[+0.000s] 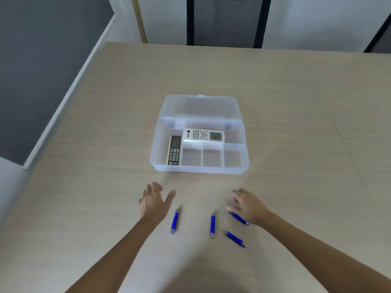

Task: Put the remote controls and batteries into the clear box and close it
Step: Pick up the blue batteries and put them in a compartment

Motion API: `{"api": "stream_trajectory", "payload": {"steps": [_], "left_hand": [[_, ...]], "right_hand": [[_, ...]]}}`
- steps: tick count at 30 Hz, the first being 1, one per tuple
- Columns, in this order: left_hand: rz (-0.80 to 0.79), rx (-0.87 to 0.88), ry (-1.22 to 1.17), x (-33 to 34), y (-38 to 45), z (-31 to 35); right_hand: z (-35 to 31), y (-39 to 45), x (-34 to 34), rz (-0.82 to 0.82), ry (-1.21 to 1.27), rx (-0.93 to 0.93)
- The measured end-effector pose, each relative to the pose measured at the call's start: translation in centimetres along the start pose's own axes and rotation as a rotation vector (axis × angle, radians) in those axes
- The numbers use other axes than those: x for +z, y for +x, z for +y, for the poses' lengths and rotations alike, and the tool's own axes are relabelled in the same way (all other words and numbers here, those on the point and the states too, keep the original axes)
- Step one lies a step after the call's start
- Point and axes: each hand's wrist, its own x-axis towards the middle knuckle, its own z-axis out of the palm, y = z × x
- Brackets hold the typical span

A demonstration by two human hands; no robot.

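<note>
Box [200,169] sits mid-table [296,123], lid [198,106] hinged back and open. Both remotes are already inside: white remote [203,135] lies crosswise in the long rear compartment, dark remote [174,150] lies fore-aft in the left one. The three small front compartments look empty.

Four blue batteries remain on the table, all nearer the person than the box.
- Battery A [174,222]: long axis roughly fore-aft, just right of the left hand [155,203], beside the thumb side of the wrist.
- Battery B [212,225]: fore-aft, between the two hands, somewhat nearer the right.
- Battery C [239,218]: slanted, far end pointing left and away; that end lies at or under the right hand's [246,205] fingertips. Contact cannot be confirmed.
- Battery D [235,239]: slanted like C, nearer the person, just below C.

Left hand: open, fingers spread, palm down over the table, holding nothing. Right hand: fingers curled loosely downward over C's far end, nothing lifted; not a closed grip as far as I can tell.

Judgement: remotes done; batteries and lid remain. The right hand is nearest C and D, the left nearest A; B could go to either. C's slant puts its axis across the right fingers, so a pinch across its width needs little wrist turn. A lies behind the left fingertips, so that hand must draw back toward the person to reach it.
</note>
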Motion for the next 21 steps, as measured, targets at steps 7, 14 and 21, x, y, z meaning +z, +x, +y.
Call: {"api": "stream_trajectory", "payload": {"steps": [7,14,21], "left_hand": [[-0.331,0.216,0.454,3.1,-6.0,-0.7],[-0.517,0.116,0.136,6.8,-7.6,7.1],[-0.413,0.295,0.593,7.8,-6.5,6.2]], "right_hand": [[1.6,-1.4,2.6,-0.129,-0.007,0.094],[0.2,-5.6,2.3,-0.237,0.048,0.030],[-0.1,-5.5,4.6,-0.303,-0.016,0.036]]}}
